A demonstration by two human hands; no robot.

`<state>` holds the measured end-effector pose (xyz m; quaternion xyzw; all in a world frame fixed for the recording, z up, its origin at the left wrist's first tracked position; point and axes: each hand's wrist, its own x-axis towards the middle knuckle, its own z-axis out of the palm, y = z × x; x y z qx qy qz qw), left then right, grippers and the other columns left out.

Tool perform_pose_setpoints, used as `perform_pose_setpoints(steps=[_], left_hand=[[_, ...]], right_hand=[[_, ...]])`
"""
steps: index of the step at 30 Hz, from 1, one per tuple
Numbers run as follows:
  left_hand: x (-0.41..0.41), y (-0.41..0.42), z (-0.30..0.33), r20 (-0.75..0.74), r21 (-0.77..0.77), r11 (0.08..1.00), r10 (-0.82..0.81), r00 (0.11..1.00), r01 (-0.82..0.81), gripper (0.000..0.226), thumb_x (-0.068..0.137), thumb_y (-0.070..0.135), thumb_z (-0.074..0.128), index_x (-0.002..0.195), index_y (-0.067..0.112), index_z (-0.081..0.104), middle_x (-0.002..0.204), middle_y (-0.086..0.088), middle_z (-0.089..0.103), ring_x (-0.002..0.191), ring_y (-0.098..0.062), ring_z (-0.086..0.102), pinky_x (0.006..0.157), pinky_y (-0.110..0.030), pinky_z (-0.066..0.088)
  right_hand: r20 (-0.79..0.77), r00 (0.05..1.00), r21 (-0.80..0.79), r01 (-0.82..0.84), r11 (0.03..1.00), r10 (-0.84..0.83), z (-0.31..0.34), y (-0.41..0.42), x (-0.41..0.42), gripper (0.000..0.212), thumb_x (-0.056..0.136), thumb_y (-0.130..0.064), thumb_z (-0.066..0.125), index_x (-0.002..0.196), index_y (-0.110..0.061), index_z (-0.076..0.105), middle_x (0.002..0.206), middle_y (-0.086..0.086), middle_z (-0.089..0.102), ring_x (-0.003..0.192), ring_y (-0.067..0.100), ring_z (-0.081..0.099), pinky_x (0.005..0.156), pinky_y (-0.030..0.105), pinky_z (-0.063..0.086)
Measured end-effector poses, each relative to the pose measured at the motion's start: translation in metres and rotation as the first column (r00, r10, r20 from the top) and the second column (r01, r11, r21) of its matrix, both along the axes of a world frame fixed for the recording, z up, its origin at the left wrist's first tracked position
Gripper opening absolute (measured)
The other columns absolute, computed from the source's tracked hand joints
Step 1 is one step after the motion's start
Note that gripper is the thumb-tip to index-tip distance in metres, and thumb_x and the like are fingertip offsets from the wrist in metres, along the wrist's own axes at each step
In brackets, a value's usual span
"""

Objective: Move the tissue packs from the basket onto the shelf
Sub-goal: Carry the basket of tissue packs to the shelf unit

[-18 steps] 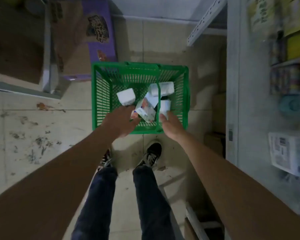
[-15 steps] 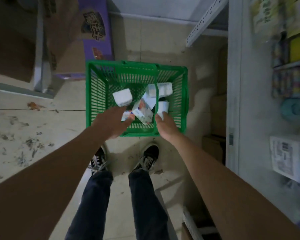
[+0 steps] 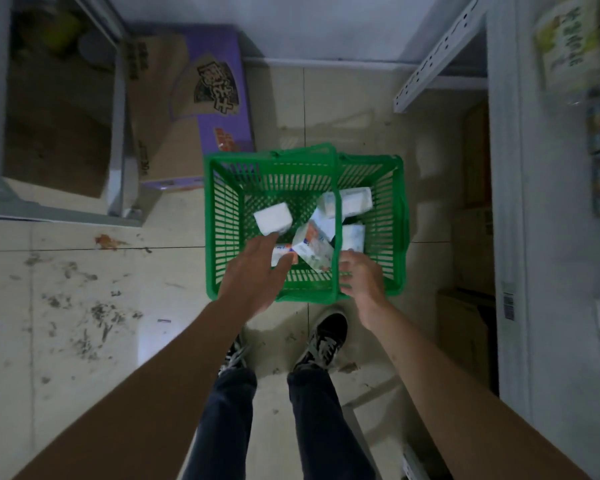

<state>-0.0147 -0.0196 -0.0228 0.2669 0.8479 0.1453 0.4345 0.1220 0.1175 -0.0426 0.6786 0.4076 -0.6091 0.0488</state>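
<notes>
A green plastic basket (image 3: 222, 216) stands on the floor in front of my feet, its handle (image 3: 336, 188) lying across the middle. Several tissue packs lie inside: a white one (image 3: 272, 218) at the left, a tilted printed one (image 3: 314, 245) in the middle, one at the back right (image 3: 355, 200) and one at the right (image 3: 353, 236). My left hand (image 3: 253, 275) hovers over the near left corner with fingers spread, its thumb by a half-hidden pack (image 3: 280, 252). My right hand (image 3: 361, 278) has its fingers curled beside the handle, at the right pack's near end.
A grey shelf unit (image 3: 520, 202) with stocked goods rises at the right, with a perforated shelf rail (image 3: 430, 64) further back. A purple and brown carton (image 3: 194, 109) sits behind the basket at the left, beside another metal rack (image 3: 118, 133). The tiled floor at the left is dirty.
The view has shifted, so the basket sits further right and lower. My left hand's fingers have spread over the packs. My right hand stays at the right pack, fingers curled more.
</notes>
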Motion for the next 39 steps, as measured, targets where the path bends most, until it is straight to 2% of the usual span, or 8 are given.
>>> perform_pose_setpoints(steps=[3, 6, 13, 19, 23, 29, 33, 39], left_hand=[[-0.007, 0.014, 0.006, 0.115, 0.094, 0.968, 0.222, 0.968, -0.233, 0.061, 0.11, 0.05, 0.046, 0.164, 0.021, 0.038, 0.159, -0.007, 0.052, 0.143, -0.028, 0.053, 0.115, -0.044, 0.043], [-0.028, 0.03, 0.01, 0.197, 0.109, 0.856, 0.479, 0.855, -0.505, 0.045, 0.106, 0.049, 0.056, 0.137, 0.016, 0.061, 0.118, -0.004, 0.073, 0.109, -0.029, 0.07, 0.088, -0.036, 0.05], [-0.075, 0.01, -0.01, -0.211, -0.092, 0.86, 0.475, 0.854, -0.501, 0.028, 0.107, 0.027, 0.049, 0.122, 0.011, 0.065, 0.118, -0.021, 0.07, 0.115, -0.043, 0.063, 0.102, -0.051, 0.048], [-0.075, -0.019, -0.058, -0.231, -0.265, 0.797, 0.494, 0.838, -0.543, 0.058, 0.1, 0.029, 0.057, 0.153, 0.01, 0.044, 0.152, -0.02, 0.045, 0.14, -0.043, 0.044, 0.117, -0.057, 0.033], [-0.073, -0.024, -0.101, -0.134, -0.25, 0.738, 0.614, 0.778, -0.626, 0.065, 0.101, 0.04, 0.059, 0.156, 0.012, 0.039, 0.151, -0.021, 0.048, 0.136, -0.047, 0.051, 0.118, -0.061, 0.038], [-0.096, -0.007, -0.131, -0.096, -0.157, 0.626, 0.76, 0.643, -0.763, 0.053, 0.106, 0.043, 0.059, 0.137, 0.0, 0.052, 0.114, -0.023, 0.064, 0.093, -0.038, 0.058, 0.079, -0.044, 0.043], [-0.111, -0.01, -0.136, -0.079, -0.166, 0.673, 0.719, 0.69, -0.72, 0.058, 0.106, 0.052, 0.056, 0.129, -0.001, 0.06, 0.113, -0.028, 0.068, 0.099, -0.047, 0.067, 0.076, -0.045, 0.047], [-0.11, -0.006, -0.118, -0.137, -0.096, 0.698, 0.697, 0.704, -0.71, 0.048, 0.107, 0.05, 0.056, 0.112, 0.003, 0.065, 0.093, -0.019, 0.063, 0.087, -0.039, 0.06, 0.076, -0.043, 0.046]], right_hand=[[-0.127, 0.99, -0.017, -0.058, 0.998, 0.056, 0.029, -0.021, -0.02, 0.014, 0.098, -0.002, 0.058, 0.09, -0.004, 0.069, 0.078, 0.008, 0.064, 0.063, 0.017, 0.057, 0.054, 0.02, 0.047], [-0.245, 0.933, -0.02, -0.277, 0.961, 0.264, 0.038, -0.05, -0.046, 0.016, 0.094, 0.002, 0.065, 0.091, -0.009, 0.077, 0.092, 0.011, 0.074, 0.069, 0.012, 0.065, 0.061, 0.016, 0.055], [0.066, 0.976, 0.257, -0.218, 0.942, 0.208, -0.008, 0.008, -0.036, 0.014, 0.095, -0.007, 0.065, 0.101, -0.005, 0.077, 0.107, 0.016, 0.076, 0.103, 0.037, 0.07, 0.083, 0.041, 0.056], [0.383, 0.883, 0.276, -0.39, 0.878, 0.272, -0.081, 0.112, 0.045, 0.079, 0.075, -0.066, 0.071, 0.141, -0.026, 0.055, 0.142, 0.009, 0.06, 0.13, 0.036, 0.057, 0.109, 0.054, 0.048], [0.52, 0.82, 0.206, -0.391, 0.897, 0.239, -0.114, 0.143, 0.056, 0.115, 0.074, -0.072, 0.074, 0.164, -0.026, 0.018, 0.169, 0.008, 0.026, 0.152, 0.039, 0.029, 0.121, 0.057, 0.032], [0.336, 0.936, 0.252, -0.198, 0.947, 0.107, -0.13, 0.128, 0.053, 0.058, 0.093, -0.046, 0.073, 0.137, -0.011, 0.06, 0.133, 0.015, 0.066, 0.119, 0.036, 0.064, 0.101, 0.047, 0.052], [0.362, 0.928, 0.308, -0.204, 0.929, 0.084, -0.129, 0.123, 0.051, 0.04, 0.099, -0.028, 0.069, 0.128, -0.002, 0.064, 0.125, 0.022, 0.069, 0.112, 0.036, 0.066, 0.082, 0.031, 0.043], [0.401, 0.911, 0.356, -0.251, 0.9, 0.096, -0.11, 0.128, 0.047, 0.037, 0.102, -0.02, 0.064, 0.132, 0.002, 0.059, 0.129, 0.025, 0.065, 0.118, 0.04, 0.063, 0.085, 0.03, 0.041]])
